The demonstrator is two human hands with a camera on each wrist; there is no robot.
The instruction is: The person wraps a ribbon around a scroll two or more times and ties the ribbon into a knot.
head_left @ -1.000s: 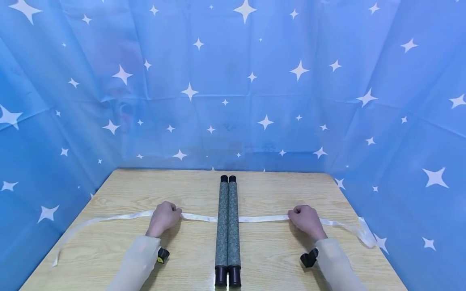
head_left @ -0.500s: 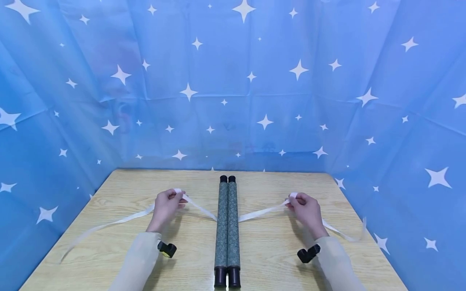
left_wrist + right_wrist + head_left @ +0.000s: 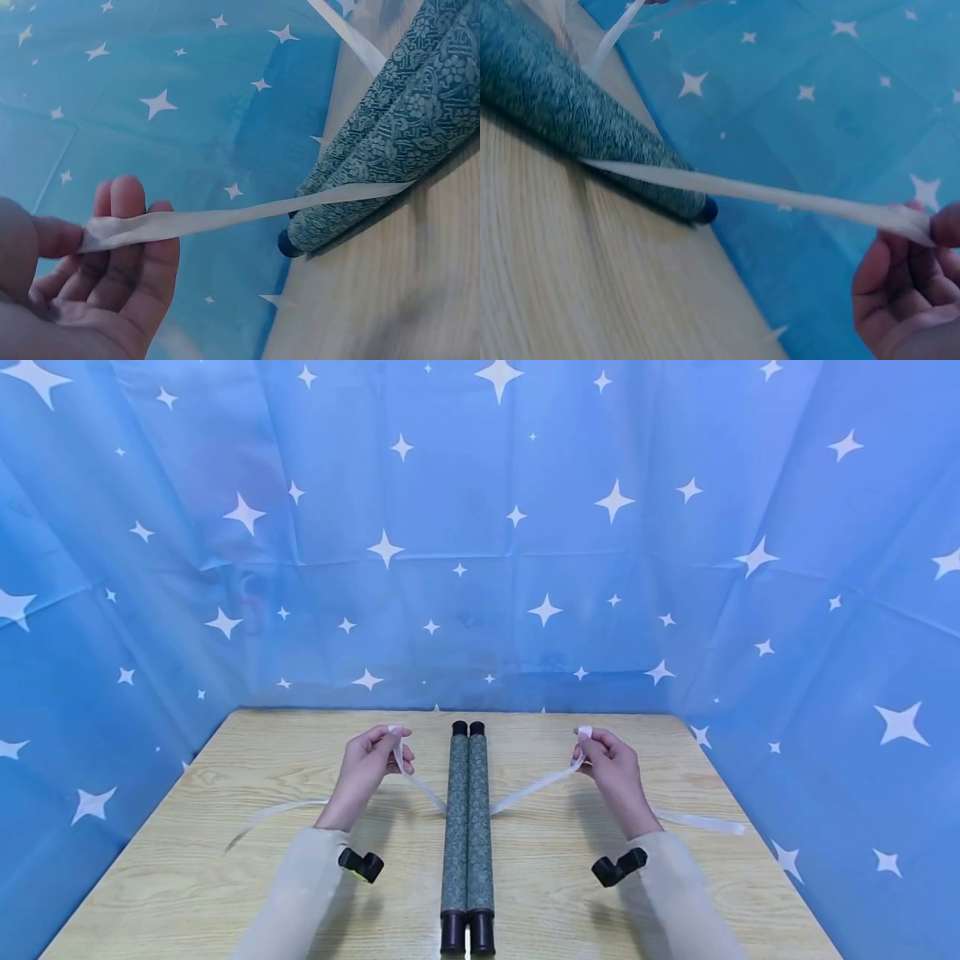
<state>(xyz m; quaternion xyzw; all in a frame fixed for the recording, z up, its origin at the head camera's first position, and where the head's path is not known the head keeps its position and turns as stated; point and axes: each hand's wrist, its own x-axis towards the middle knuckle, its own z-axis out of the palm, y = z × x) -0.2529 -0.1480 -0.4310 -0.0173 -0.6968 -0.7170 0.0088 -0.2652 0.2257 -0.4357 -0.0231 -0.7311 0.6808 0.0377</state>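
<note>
- Head view, far left: a star-printed blue curtain (image 3: pixel 78 710) borders the wooden surface (image 3: pixel 172 885) along its left, back and right sides.
- Left of centre: a loose tail of white ribbon (image 3: pixel 281 807) curves outward past the left wrist; the arm hides the stretch next to it.
- Left hand (image 3: pixel 371 764): above the surface, pinching the ribbon between thumb and fingers. A black left wrist camera (image 3: pixel 362 865) juts out beside the pale left sleeve (image 3: pixel 292 893).
- Centre: two green patterned rolls (image 3: pixel 457 827) lie on the surface side by side, touching, dark caps at both ends. Long axis runs straight away from the person, one end near, the other toward the back curtain.
- Ribbon: crosswise to the rolls, emerging at their lower outer sides and slanting up to each hand; the rolls block its middle.
- Right hand (image 3: pixel 611 768): above the surface, pinching the ribbon likewise. A right wrist camera (image 3: pixel 618 867) sits beside the right sleeve (image 3: pixel 686 893).
- Far right: the other ribbon tail extends rightward from behind the wrist.
</note>
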